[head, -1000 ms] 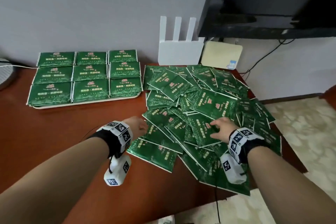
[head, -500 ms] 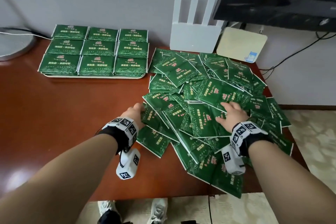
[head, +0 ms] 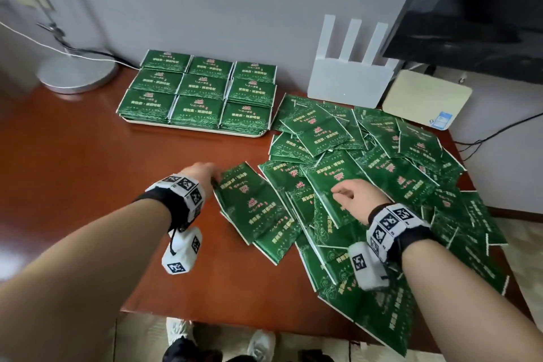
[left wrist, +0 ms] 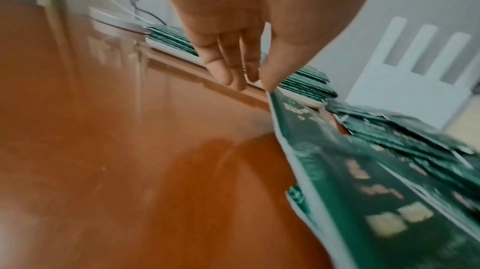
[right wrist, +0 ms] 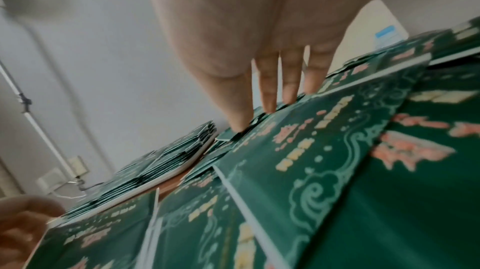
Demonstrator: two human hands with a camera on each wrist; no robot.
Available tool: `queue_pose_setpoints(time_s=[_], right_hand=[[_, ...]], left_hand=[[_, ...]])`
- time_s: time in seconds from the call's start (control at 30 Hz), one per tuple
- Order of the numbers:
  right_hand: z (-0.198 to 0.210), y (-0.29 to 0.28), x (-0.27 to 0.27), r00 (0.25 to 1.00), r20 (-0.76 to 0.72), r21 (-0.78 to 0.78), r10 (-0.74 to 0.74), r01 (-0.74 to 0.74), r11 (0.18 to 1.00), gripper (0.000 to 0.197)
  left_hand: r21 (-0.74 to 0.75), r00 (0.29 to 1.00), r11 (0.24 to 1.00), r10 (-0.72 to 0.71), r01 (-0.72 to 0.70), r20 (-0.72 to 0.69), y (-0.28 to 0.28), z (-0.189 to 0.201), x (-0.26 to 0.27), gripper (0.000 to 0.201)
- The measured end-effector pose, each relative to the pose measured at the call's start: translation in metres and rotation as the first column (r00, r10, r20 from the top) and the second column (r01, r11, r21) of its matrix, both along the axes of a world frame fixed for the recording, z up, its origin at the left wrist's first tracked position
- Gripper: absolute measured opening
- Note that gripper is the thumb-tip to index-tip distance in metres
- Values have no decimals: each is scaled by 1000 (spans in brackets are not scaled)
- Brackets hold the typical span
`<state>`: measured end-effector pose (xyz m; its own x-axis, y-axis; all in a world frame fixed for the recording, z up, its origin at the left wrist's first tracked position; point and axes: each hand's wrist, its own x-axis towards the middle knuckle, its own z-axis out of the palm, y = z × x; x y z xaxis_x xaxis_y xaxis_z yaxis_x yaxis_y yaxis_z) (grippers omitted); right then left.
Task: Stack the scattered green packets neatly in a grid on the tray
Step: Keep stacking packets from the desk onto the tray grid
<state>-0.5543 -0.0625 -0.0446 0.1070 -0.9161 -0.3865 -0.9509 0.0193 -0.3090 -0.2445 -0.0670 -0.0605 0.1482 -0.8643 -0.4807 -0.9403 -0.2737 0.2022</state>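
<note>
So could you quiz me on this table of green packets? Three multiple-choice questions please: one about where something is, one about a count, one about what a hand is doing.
1. Where does the tray sit relative to the loose packets?
A. On top of them
B. To their left, near the wall
C. On the floor

2. How many stacks of packets show on the tray?
A. Four
B. Six
C. Nine

3. What is the left hand doing?
A. Pinching the corner of one packet
B. Lying flat on the bare table
C. Holding the tray

Answers:
1 B: the head view shows it at the table's far left, beside the pile.
2 C: three rows of three.
3 A: the left wrist view shows thumb and fingers closed on a packet's corner.
</note>
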Motion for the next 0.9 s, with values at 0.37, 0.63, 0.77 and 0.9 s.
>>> queue_pose_setpoints(time_s=[0.37, 0.63, 0.77, 0.9], right_hand=[[-12, -18, -8, 936, -83, 49, -341, 346, 937, 87], [4, -18, -18, 875, 279, 87, -395, 387, 918, 64], [9, -15, -12, 796, 486, 84, -360, 367, 926, 75], [11, -10, 4, 849, 463, 0, -254, 287, 958, 55]], left_hand=[[36, 971, 971, 238, -238, 12, 16, -22, -23, 95], [-25, 931, 941, 329, -337, -159, 10, -27, -33, 76], [-21, 897, 928, 354, -372, -265, 10, -22, -23, 74], [-22, 772, 880, 403, -474, -491, 16, 0, -2, 75]])
